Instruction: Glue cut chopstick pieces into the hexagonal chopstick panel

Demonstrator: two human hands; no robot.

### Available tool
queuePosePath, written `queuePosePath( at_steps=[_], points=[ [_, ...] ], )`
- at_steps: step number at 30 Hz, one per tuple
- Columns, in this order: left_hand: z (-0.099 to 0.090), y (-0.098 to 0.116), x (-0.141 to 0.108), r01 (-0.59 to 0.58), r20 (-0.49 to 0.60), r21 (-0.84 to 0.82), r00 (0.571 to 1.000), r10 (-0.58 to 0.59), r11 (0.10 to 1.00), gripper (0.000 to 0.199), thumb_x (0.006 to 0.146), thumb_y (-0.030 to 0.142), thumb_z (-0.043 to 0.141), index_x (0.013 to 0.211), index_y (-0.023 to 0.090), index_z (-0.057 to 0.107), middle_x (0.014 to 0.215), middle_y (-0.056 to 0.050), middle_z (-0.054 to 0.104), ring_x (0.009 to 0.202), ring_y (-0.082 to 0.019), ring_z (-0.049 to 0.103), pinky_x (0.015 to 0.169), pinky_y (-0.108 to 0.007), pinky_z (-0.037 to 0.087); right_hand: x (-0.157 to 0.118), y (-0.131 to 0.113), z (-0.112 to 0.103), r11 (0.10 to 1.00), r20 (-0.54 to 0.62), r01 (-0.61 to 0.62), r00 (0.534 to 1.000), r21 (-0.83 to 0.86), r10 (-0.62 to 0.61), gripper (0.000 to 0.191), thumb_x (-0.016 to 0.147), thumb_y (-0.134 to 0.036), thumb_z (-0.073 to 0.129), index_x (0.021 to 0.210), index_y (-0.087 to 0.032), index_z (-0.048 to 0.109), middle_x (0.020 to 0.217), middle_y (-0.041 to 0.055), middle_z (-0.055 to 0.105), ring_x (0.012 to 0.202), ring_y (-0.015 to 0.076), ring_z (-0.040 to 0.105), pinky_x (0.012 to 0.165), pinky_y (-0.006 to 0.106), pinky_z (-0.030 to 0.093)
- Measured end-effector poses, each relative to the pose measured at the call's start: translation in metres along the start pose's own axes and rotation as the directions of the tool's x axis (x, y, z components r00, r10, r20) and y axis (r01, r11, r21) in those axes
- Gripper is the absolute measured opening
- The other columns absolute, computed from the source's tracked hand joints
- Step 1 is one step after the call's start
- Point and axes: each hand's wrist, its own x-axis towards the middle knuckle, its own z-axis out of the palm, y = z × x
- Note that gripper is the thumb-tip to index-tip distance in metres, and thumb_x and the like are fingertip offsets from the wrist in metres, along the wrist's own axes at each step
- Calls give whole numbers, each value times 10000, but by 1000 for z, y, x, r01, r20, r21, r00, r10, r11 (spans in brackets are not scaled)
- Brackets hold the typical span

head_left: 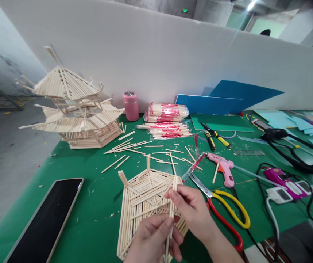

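Observation:
Both hands are over a flat panel of wooden sticks (142,197) with short upright stick bundles at its far corners. My left hand (156,233) pinches the lower part of a few long thin wooden sticks (172,208). Higher up the same sticks, my right hand (190,208) closes thumb and fingers round them. The sticks point away from me, slightly tilted, and their lower ends pass between the left fingers. The right part of the panel is partly hidden by the hands.
A stick pagoda (77,113) stands back left, a black phone (45,219) front left. Loose sticks (129,148), wrapped stick bundles (167,113) and a pink jar (131,106) lie beyond. Rightward are scissors (213,197), a pink glue gun (222,166), pliers (215,137) and a power strip (285,186).

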Motion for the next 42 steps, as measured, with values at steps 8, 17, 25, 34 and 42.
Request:
queuePosePath(
  at_steps=[8, 17, 25, 34, 42],
  points=[
    [1, -1, 0, -2, -23, -3, 1000, 2, 1000, 235, 684, 357, 646, 642, 126, 632, 575, -22, 630, 396, -89, 548, 409, -187, 368, 0, 0, -2, 1000, 3, 1, 1000, 2, -1, 319, 811, -404, 473, 716, -140, 624, 569, -26, 446, 529, 95, 377, 483, 207, 322],
    [2, -3, 1, -1, -10, 13, 1000, 2, 1000, 226, 697, 359, 635, 711, 135, 623, 540, -10, 619, 386, -90, 551, 396, -174, 350, -1, 1, -3, 1000, -6, 4, 1000, 24, -4, 317, 810, -401, 473, 701, -143, 619, 549, -29, 456, 528, 99, 404, 477, 201, 329],
    [4, -4, 0, 2, -34, 15, 999, -2, 1000, 246, 675, 375, 651, 728, 135, 627, 552, -10, 623, 380, -90, 542, 393, -181, 345, -3, 1, -5, 1000, -26, 15, 1000, 18, -15, 324, 807, -405, 476, 696, -140, 625, 564, -24, 474, 537, 99, 408, 494, 204, 343],
    [4, -4, -1, 7, -10, -9, 1000, -7, 1000, 238, 690, 369, 642, 700, 132, 621, 547, -9, 624, 380, -83, 549, 389, -164, 321, -4, 1, -4, 1000, -20, 2, 1000, 31, -1, 333, 803, -413, 476, 702, -140, 636, 548, -28, 462, 528, 99, 402, 491, 207, 334],
    [5, -2, -3, 7, 12, 3, 1000, -7, 1000, 236, 711, 357, 626, 650, 130, 607, 524, -5, 615, 384, -78, 553, 388, -153, 317, -5, 1, -3, 999, -24, 5, 1000, 43, -4, 321, 809, -397, 477, 720, -141, 649, 562, -25, 470, 544, 103, 416, 511, 212, 344]
  ],
)
